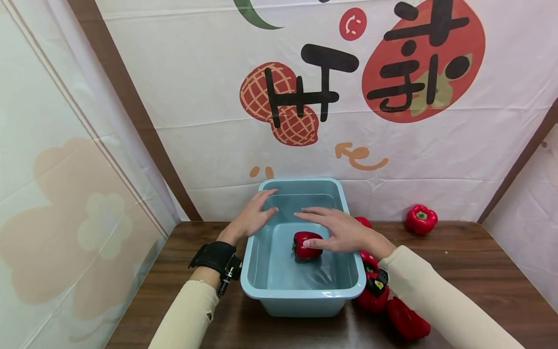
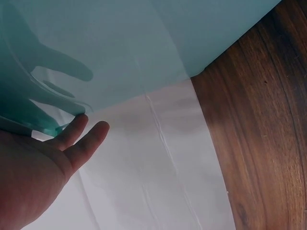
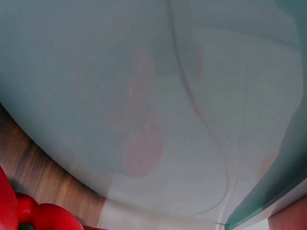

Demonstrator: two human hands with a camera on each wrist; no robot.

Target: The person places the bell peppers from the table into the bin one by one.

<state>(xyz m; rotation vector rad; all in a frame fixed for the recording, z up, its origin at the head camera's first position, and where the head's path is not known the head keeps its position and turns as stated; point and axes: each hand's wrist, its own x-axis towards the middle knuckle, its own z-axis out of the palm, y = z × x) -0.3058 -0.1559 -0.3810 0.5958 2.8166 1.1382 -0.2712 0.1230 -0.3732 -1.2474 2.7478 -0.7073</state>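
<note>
A light blue plastic basin [image 1: 302, 294] stands on the wooden table, with one red bell pepper [image 1: 301, 241] lying on its side inside. Over the left rim reaches my left hand [image 1: 250, 217], its fingers extended and holding nothing. In the left wrist view, fingertips [image 2: 98, 134] show beside the basin's outer wall [image 2: 129, 43]. My right hand [image 1: 342, 231] extends across the right rim above the pepper, fingers straight and apart. Its thumb overlaps the pepper in the head view; whether it touches cannot be told. The right wrist view shows mostly the basin wall [image 3: 120, 96].
Several red bell peppers [image 1: 407, 320] lie along the basin's right side, partly hidden by the right arm. Another bell pepper [image 1: 421, 219] sits at the table's back right. A printed white cloth [image 1: 209, 140] hangs behind the wooden table [image 1: 471, 271].
</note>
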